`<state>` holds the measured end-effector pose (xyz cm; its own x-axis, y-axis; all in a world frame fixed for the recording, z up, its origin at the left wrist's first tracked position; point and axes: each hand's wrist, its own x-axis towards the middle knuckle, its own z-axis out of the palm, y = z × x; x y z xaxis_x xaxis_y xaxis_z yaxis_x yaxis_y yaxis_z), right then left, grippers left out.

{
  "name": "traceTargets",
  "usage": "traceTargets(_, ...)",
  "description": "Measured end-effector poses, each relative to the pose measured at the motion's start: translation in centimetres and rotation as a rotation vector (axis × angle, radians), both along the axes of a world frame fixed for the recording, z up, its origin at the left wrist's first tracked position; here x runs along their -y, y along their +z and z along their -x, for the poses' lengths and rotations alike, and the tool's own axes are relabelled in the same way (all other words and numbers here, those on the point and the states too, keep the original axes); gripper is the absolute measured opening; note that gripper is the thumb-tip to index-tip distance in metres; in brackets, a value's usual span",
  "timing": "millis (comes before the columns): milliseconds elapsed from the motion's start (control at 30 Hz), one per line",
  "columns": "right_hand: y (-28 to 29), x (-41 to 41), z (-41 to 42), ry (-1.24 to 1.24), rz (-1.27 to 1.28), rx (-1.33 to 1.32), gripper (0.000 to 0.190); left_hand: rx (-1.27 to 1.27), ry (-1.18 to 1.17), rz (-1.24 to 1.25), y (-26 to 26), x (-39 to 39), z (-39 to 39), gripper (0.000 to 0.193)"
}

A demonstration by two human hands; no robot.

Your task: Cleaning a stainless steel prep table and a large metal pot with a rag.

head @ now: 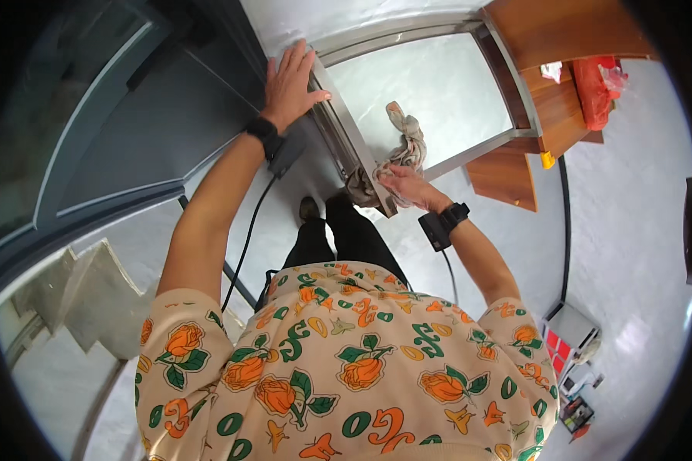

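My left hand (291, 83) lies with its fingers spread at the upper left corner of a metal frame (346, 109), its thumb reaching over the bar. Whether the palm bears on the bar or on the wall behind is hidden. Lower down the same bar, my right hand (406, 185) grips a crumpled, patterned cloth (412, 144). Part of the cloth is bunched over the bar's near end, and a twisted tail extends across the pale area inside the frame. Both wrists wear black straps with small dark devices.
A dark grey door (144, 121) stands on the left. Brown wooden furniture (571, 29) is at the upper right, with a red plastic bag (591, 95) on it. One panel carries a yellow piece (547, 159). Stairs (86, 294) appear at lower left. A black cable (248, 242) hangs from the left wrist device.
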<state>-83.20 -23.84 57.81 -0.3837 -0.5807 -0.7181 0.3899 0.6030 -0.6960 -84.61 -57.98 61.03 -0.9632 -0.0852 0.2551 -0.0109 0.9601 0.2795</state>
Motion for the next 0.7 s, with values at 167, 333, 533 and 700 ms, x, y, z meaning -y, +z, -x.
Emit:
traceTargets(167,1.6,3.0,4.0,-0.453,0.251,0.184,0.033,0.614,0.102,-0.706,-1.0,-1.5,-9.1,0.042)
traceTargets(333,3.4,10.5,5.0,-0.301,0.155,-0.010,0.041,0.637,0.062,-1.000,-6.9,-5.1,-17.6,0.037)
traceTargets(533,1.4,3.6,4.5,-0.171,0.163,0.419,0.044,0.496,0.273,-1.158,-6.2,-8.4,-18.4,0.033)
traceTargets(700,5.1,-3.0,8.1,-0.184,0.347,0.554,0.046,0.335,0.325,-1.361,2.0,-13.0,-16.2,0.025)
